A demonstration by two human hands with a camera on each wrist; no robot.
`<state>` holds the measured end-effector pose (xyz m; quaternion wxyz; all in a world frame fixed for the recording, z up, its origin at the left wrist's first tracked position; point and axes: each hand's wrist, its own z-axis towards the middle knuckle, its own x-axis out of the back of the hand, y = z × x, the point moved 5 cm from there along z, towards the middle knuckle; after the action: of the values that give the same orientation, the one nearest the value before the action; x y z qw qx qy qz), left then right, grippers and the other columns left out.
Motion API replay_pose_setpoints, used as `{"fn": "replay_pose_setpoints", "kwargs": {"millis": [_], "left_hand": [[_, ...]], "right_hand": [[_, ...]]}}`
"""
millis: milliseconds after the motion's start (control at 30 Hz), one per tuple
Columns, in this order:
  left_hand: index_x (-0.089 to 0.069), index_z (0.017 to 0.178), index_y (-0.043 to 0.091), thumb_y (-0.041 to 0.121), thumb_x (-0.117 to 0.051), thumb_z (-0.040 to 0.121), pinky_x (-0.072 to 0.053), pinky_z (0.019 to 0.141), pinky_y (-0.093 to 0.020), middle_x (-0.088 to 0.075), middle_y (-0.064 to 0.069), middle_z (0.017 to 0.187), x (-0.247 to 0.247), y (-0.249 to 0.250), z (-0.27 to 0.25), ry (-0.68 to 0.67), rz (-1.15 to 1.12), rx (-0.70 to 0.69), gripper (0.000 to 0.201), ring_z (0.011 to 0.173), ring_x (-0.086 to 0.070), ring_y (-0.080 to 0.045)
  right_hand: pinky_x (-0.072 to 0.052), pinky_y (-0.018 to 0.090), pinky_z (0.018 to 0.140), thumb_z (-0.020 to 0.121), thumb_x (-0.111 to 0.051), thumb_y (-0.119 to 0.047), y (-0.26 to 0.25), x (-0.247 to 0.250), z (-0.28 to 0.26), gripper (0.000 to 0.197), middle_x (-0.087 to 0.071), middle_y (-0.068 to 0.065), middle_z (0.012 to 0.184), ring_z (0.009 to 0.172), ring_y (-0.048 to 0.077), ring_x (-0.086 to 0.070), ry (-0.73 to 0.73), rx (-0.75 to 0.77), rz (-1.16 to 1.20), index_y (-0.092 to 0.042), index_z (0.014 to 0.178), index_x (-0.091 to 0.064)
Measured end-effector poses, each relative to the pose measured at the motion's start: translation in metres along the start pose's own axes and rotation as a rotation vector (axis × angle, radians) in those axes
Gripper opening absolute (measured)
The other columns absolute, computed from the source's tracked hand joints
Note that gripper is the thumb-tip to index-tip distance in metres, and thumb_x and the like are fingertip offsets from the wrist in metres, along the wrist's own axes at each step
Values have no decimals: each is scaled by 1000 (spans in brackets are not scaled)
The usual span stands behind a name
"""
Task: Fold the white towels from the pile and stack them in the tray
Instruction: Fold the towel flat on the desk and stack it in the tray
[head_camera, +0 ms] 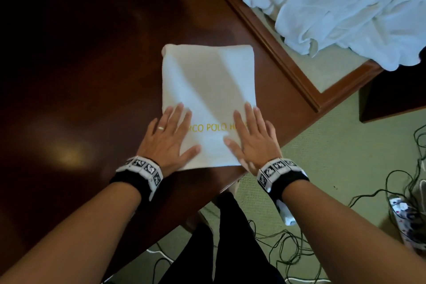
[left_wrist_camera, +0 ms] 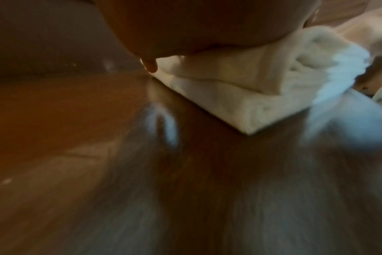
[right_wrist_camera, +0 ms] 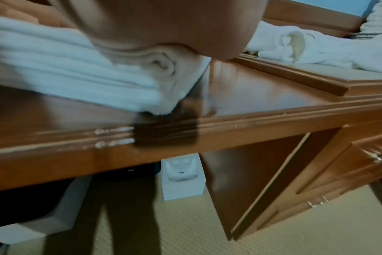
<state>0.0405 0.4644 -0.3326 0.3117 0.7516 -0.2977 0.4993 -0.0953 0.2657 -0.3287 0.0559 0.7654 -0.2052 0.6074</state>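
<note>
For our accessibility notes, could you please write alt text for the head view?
Both hands, left and right, press flat on the near end of a folded white towel on a dark wooden table. A pile of unfolded white towels lies in a wooden tray at upper right.

Left of the folded white towel (head_camera: 207,90), the dark wooden worktop (head_camera: 80,76) lies bare and open to passage. To its right, the raised brown wooden tray rim (head_camera: 265,37) and crumpled white towel pile (head_camera: 345,7) block the way.
</note>
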Motion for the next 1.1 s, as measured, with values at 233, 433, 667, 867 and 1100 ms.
{"fn": "replay_pose_setpoints", "kwargs": {"millis": [233, 433, 667, 867, 1100], "left_hand": [[-55, 135, 12, 60, -40, 89, -38, 88, -46, -59, -15, 131, 91, -15, 71, 346, 109, -111, 68, 114, -55, -36], [-8, 160, 20, 72, -14, 91, -17, 118, -50, -4, -2, 170, 77, -36, 128, 86, 186, 12, 87, 155, -8, -23], [2, 161, 15, 66, -22, 98, -2, 122, -53, 12, 0, 169, 60, -49, 122, 67, 78, 178, 85, 155, 10, -15], [-19, 160, 29, 73, -20, 94, -17, 116, -54, -11, 0, 169, 16, 6, 35, 29, 124, -130, 79, 153, -21, -26], [-40, 143, 16, 81, -28, 82, -42, 98, -52, -48, -14, 142, 26, -21, -10, 39, -195, 431, 91, 124, -49, -38]], "right_hand": [[-38, 42, 82, 87, -49, -45, 1, 76, 74, 41, -60, 9, 117, 101, 34, -56, 336, 153, -15, -13, 109, -65], [-28, 51, 109, 97, -29, -59, -7, 66, 146, 67, -15, 10, 164, 149, 31, -19, 101, 211, -130, -24, 154, -25], [-11, 51, 120, 100, -20, -59, 15, 52, 147, 69, 0, 6, 166, 153, 23, -1, -2, 165, -125, -21, 157, -11], [-12, 54, 118, 96, -23, -69, -6, 21, 53, 77, 14, 1, 165, 153, 23, 8, -119, 331, -108, -27, 158, -5], [-38, 48, 93, 94, -38, -67, 37, 39, 23, 69, -47, 8, 135, 117, 33, -51, 24, -120, 43, -18, 143, -36]]}}
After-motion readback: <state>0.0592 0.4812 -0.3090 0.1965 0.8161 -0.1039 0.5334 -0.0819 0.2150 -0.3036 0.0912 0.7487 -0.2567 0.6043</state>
